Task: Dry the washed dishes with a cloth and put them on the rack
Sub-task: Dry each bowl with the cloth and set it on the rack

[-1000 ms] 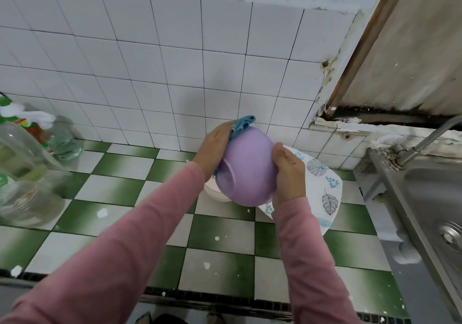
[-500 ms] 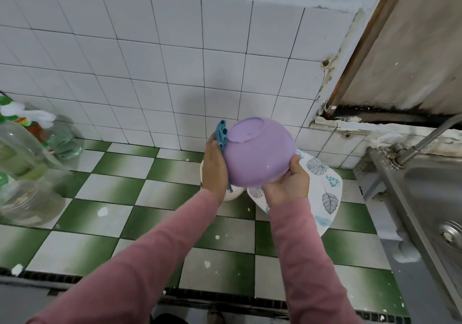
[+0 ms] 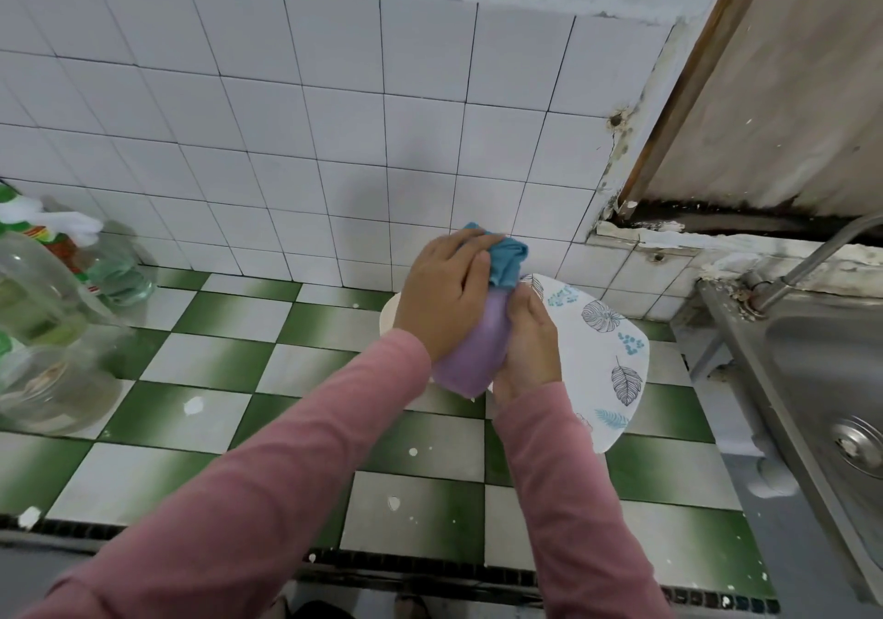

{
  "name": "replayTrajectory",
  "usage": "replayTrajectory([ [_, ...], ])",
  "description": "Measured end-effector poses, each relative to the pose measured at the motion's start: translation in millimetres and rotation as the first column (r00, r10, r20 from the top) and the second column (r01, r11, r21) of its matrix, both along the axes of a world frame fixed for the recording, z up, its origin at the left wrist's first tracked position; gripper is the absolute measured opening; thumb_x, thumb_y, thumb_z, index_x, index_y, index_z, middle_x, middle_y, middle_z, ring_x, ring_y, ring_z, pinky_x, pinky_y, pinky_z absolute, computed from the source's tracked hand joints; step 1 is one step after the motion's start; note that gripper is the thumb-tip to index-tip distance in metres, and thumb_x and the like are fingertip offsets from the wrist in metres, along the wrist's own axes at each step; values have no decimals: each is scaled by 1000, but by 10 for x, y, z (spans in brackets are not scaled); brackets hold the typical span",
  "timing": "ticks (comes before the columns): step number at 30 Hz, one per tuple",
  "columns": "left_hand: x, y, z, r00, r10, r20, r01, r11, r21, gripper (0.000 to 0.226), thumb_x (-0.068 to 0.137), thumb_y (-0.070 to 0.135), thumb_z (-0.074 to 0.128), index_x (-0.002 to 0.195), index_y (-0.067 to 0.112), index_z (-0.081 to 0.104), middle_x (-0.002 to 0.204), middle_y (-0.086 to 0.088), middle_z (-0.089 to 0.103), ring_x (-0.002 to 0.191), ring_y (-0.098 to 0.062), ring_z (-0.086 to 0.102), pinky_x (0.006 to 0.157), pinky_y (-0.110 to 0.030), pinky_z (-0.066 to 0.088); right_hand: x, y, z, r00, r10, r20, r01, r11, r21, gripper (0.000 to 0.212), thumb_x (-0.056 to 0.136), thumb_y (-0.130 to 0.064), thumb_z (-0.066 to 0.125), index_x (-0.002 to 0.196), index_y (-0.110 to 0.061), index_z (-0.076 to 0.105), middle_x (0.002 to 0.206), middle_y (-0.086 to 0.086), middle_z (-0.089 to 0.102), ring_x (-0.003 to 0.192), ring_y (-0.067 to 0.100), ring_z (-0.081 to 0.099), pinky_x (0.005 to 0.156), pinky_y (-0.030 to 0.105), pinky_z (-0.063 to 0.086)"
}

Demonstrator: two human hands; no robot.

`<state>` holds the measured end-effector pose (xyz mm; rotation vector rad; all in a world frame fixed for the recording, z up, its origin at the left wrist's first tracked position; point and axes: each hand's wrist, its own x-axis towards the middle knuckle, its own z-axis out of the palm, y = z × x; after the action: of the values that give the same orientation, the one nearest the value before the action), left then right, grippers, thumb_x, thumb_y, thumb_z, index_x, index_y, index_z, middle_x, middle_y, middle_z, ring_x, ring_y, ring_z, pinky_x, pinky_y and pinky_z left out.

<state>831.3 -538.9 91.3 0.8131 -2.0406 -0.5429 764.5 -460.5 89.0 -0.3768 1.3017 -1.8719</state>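
Left hand (image 3: 446, 293), palm down, fingers curled, presses blue cloth (image 3: 506, 259) onto purple bowl (image 3: 470, 355). Right hand (image 3: 528, 348) cups the bowl's right side, fingers wrapped. Bowl held above green-checked counter (image 3: 229, 360), just left of leaf-print plate (image 3: 607, 355).

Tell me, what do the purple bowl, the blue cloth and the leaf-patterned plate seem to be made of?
The purple bowl: probably plastic; smooth, matte, evenly coloured, no glaze shine. The blue cloth: soft fabric, perhaps microfibre; it bunches and folds under the left hand. The leaf-patterned plate: white, smooth, with printed leaves; melamine or glazed ceramic, I cannot tell which.
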Motion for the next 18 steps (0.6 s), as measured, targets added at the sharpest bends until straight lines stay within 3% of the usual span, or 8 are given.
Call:
replayTrajectory([
  [2,4,-21,28,1000,3,-12,-1,987,163,44,97,27,33,125,16,65,130,-2,63,123,-19,53,111,-39,37,18,-1,-4,999,-32,-23,32,999,-20,27,104,-13,45,88,-16,67,91,5,64,90,19,55,90,39,46],
  [5,10,55,-34,996,59,73,-52,993,-106,43,97,27,34,125,17,65,129,-2,63,124,-19,53,112,-38,35,26,18,13,999,-16,-34,15,1000,-16,28,104,-12,46,92,-18,70,94,3,69,91,18,59,92,38,50],
  [7,2,77,-42,998,24,54,-17,991,-130,41,97,25,36,125,19,66,130,1,63,124,-17,53,113,-33,34,-7,45,38,997,6,-81,-6,1000,-6,26,103,-11,48,91,-17,70,92,2,69,86,14,59,84,27,50],
  [9,32,72,33,997,-22,-71,32,988,153,40,96,26,38,123,22,67,129,5,63,123,-12,54,110,-27,36,-52,87,98,980,-4,-198,11,999,32,26,103,-11,47,86,-3,66,87,6,60,76,11,51,70,18,44],
  [11,74,-14,73,988,33,-150,43,880,474,39,94,32,37,119,32,67,126,10,65,119,-11,56,105,-29,41,-113,119,113,976,-39,-215,48,998,35,31,103,-12,48,88,12,59,86,6,50,76,12,42,67,23,39],
  [12,98,-55,99,984,61,-165,45,820,570,39,93,36,36,115,36,68,122,12,66,116,-13,58,103,-33,43,-149,130,140,981,-39,-189,47,998,40,31,103,-13,50,84,9,61,85,5,49,79,13,41,71,26,37],
  [15,174,-159,73,946,160,-281,126,618,776,36,92,44,40,104,33,72,110,3,72,108,-22,64,98,-42,49,-205,162,203,993,-80,88,80,997,3,27,101,-18,53,78,-15,65,86,0,62,84,17,54,89,35,45],
  [18,204,-155,13,897,239,-372,216,496,841,38,92,44,44,108,21,70,110,-8,72,103,-28,66,90,-41,53,-180,166,170,936,-56,347,85,994,-69,23,103,-30,48,102,-16,66,106,4,70,98,22,64,99,45,49],
])
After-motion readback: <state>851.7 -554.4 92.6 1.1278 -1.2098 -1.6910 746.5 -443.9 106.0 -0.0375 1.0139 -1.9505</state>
